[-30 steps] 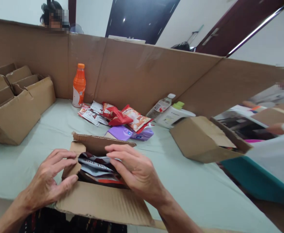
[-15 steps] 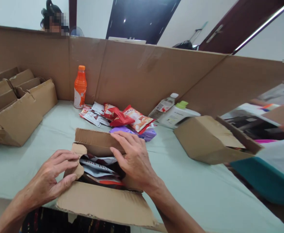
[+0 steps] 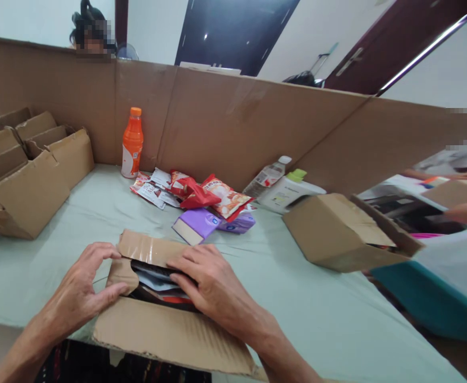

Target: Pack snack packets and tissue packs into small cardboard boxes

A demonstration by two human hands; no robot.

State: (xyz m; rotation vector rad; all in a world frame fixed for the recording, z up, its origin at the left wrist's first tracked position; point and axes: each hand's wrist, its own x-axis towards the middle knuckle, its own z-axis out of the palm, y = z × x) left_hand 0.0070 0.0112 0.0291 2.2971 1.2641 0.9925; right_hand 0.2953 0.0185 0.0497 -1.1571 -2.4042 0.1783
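Note:
In front of me sits an open cardboard box (image 3: pixel 169 332), with pouches (image 3: pixel 159 282) packed inside, pale grey ones and one with an orange-red edge. My left hand (image 3: pixel 82 276) grips the box's left end, its thumb on the folded-in side flap and its fingertips at the corner of the far flap. Curled over the far flap (image 3: pixel 149 247) and the right end, my right hand (image 3: pixel 213 282) holds both down; the right side flap is hidden under it. The near flap lies spread outward toward me.
Behind the box are purple packs (image 3: pixel 199 223), red snack bags (image 3: pixel 225 196) and small sachets (image 3: pixel 153 192). An orange bottle (image 3: pixel 132 146), clear bottle (image 3: pixel 266 178) and white jug (image 3: pixel 287 191) stand near the cardboard wall (image 3: pixel 217 122). Boxes flank both sides (image 3: pixel 38 186); a co-worker's hand (image 3: pixel 463 214) shows at right.
The far flap has folded down toward me over the contents, my right hand moving with it. A purple pack behind is now uncovered. My left fingers have shifted to the flap's corner.

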